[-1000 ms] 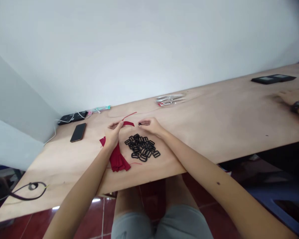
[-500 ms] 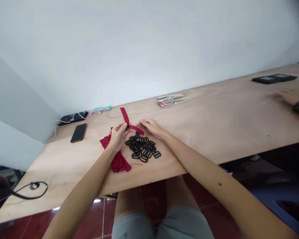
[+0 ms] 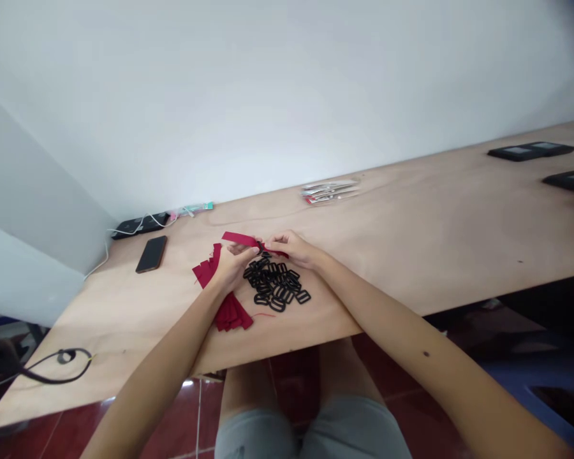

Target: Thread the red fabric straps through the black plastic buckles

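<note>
A short red fabric strap [image 3: 239, 238] runs through a small black slider buckle [image 3: 261, 245], both held above the table. My left hand [image 3: 234, 263] is closed around the strap just left of the buckle, thumb on top. From the other side, my right hand [image 3: 293, 247] pinches the strap's right end, which pokes out under the fingers. The fingers partly cover the buckle. Below the hands lies a pile of black slider buckles [image 3: 275, 284]. More red straps [image 3: 232, 312] lie fanned in a stack beneath my left wrist.
The wooden table [image 3: 411, 242] meets a white wall. A phone [image 3: 152, 254], a black device with white cables [image 3: 138, 225] and a black cable loop [image 3: 60, 370] lie left. A clear packet of tools [image 3: 330, 191] sits behind; black devices [image 3: 530, 151] lie far right.
My right hand has closed on the strap's right end. The strap's upper end has swung down to the left. At the right, another person's hand has left the view, showing a second black device.
</note>
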Demonstrator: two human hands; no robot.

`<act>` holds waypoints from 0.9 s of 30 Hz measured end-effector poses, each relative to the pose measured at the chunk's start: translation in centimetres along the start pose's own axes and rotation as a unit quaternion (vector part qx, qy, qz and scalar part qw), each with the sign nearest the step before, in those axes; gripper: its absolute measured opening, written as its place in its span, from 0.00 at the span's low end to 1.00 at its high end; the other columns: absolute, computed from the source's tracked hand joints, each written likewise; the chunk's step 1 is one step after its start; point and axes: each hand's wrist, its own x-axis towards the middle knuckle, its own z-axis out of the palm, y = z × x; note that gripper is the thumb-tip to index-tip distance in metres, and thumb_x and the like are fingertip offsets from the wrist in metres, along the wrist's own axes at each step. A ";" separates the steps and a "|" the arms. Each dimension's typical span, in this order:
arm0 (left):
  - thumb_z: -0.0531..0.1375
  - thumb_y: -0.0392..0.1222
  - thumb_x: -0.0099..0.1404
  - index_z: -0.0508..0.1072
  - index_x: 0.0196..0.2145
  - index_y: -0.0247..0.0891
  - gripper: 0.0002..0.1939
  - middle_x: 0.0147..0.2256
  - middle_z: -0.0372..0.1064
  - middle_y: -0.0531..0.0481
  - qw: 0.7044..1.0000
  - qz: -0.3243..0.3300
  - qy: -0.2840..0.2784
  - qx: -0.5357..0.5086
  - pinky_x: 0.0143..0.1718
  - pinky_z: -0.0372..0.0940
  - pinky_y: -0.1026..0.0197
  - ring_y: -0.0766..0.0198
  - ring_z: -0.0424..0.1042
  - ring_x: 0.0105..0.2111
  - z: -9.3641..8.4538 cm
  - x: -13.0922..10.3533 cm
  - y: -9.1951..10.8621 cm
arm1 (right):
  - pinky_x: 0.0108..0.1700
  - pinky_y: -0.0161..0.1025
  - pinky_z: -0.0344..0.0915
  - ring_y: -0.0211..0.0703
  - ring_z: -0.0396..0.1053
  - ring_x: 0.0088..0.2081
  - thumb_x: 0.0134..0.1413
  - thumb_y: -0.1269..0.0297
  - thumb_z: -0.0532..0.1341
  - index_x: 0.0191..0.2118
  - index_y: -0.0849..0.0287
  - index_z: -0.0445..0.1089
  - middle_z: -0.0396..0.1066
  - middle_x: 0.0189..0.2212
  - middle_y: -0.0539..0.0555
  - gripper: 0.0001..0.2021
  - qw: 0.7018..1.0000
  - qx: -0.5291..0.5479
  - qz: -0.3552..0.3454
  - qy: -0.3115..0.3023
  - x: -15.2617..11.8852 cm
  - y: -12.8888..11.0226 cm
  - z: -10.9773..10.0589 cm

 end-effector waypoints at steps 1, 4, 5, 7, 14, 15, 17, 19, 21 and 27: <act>0.80 0.38 0.50 0.82 0.43 0.34 0.22 0.44 0.83 0.43 1.000 -0.002 -0.008 0.005 0.53 0.73 0.53 0.55 0.82 0.44 -0.1 0.0 -0.1 | 0.28 0.34 0.52 0.33 0.57 0.24 0.52 0.47 0.75 0.27 0.61 0.73 0.64 0.21 0.46 0.22 1.000 -0.002 -0.005 0.002 0.0 0.0 0.0; 0.81 0.38 0.48 0.82 0.44 0.34 0.25 0.44 0.83 0.43 0.999 0.001 -0.013 0.034 0.54 0.74 0.50 0.53 0.82 0.46 -0.4 0.0 -0.4 | 0.28 0.33 0.54 0.33 0.58 0.25 0.51 0.47 0.75 0.27 0.62 0.73 0.65 0.21 0.46 0.22 1.000 0.006 -0.008 0.000 -0.1 -0.2 0.2; 0.81 0.37 0.47 0.82 0.44 0.34 0.25 0.44 0.83 0.43 0.999 0.006 -0.004 0.040 0.54 0.74 0.50 0.53 0.82 0.45 -0.5 0.1 -0.4 | 0.28 0.33 0.55 0.33 0.59 0.25 0.51 0.48 0.76 0.27 0.62 0.73 0.66 0.22 0.46 0.21 1.000 0.016 -0.002 -0.004 -0.2 -0.4 0.2; 0.81 0.38 0.47 0.82 0.42 0.35 0.25 0.43 0.83 0.44 0.999 0.015 0.022 0.035 0.54 0.74 0.51 0.54 0.82 0.45 -0.7 0.2 -0.2 | 0.28 0.33 0.57 0.33 0.61 0.24 0.50 0.49 0.76 0.29 0.62 0.74 0.68 0.22 0.47 0.20 0.999 0.047 0.016 -0.016 -0.4 -0.7 0.2; 0.81 0.38 0.47 0.82 0.40 0.38 0.23 0.43 0.83 0.45 0.996 0.011 0.068 -0.050 0.53 0.73 0.57 0.57 0.82 0.47 -1.8 1.0 0.8 | 0.30 0.33 0.64 0.36 0.67 0.27 0.49 0.54 0.78 0.28 0.61 0.72 0.71 0.23 0.49 0.19 0.980 0.147 0.052 -0.123 -1.3 -2.0 -0.5; 0.81 0.38 0.47 0.82 0.40 0.37 0.22 0.43 0.83 0.45 0.997 0.003 0.062 -0.050 0.53 0.73 0.56 0.57 0.82 0.46 -1.9 1.0 0.8 | 0.32 0.33 0.65 0.36 0.68 0.28 0.50 0.52 0.78 0.29 0.62 0.73 0.72 0.24 0.50 0.19 0.979 0.148 0.053 -0.127 -1.4 -2.0 -0.5; 0.81 0.38 0.46 0.82 0.40 0.36 0.23 0.42 0.84 0.44 0.998 -0.022 0.037 -0.041 0.53 0.73 0.56 0.58 0.82 0.43 -1.8 0.8 0.5 | 0.32 0.32 0.66 0.35 0.69 0.28 0.53 0.48 0.76 0.33 0.64 0.76 0.73 0.26 0.51 0.21 0.980 0.137 0.063 -0.126 -1.4 -1.9 -0.5; 0.82 0.37 0.46 0.82 0.42 0.36 0.26 0.42 0.84 0.44 0.999 -0.036 0.020 -0.031 0.52 0.74 0.56 0.59 0.82 0.41 -1.6 0.6 0.3 | 0.28 0.31 0.63 0.33 0.65 0.24 0.57 0.46 0.74 0.36 0.65 0.77 0.71 0.23 0.49 0.23 0.981 0.109 0.078 -0.141 -1.4 -1.8 -0.5; 0.82 0.37 0.46 0.81 0.46 0.36 0.28 0.43 0.84 0.43 0.999 -0.031 0.020 -0.025 0.51 0.74 0.56 0.59 0.82 0.41 -1.6 0.6 0.2 | 0.26 0.31 0.59 0.32 0.59 0.21 0.60 0.47 0.72 0.35 0.64 0.76 0.65 0.18 0.45 0.21 0.979 0.081 0.079 -0.171 -1.5 -1.8 -0.6; 0.82 0.44 0.49 0.81 0.47 0.36 0.29 0.46 0.83 0.38 0.997 0.012 0.035 0.070 0.48 0.75 0.52 0.54 0.82 0.43 -2.4 0.9 0.8 | 0.24 0.33 0.54 0.32 0.54 0.20 0.57 0.47 0.73 0.29 0.62 0.74 0.60 0.16 0.44 0.21 0.981 0.111 0.030 -0.159 -2.0 -2.3 -1.4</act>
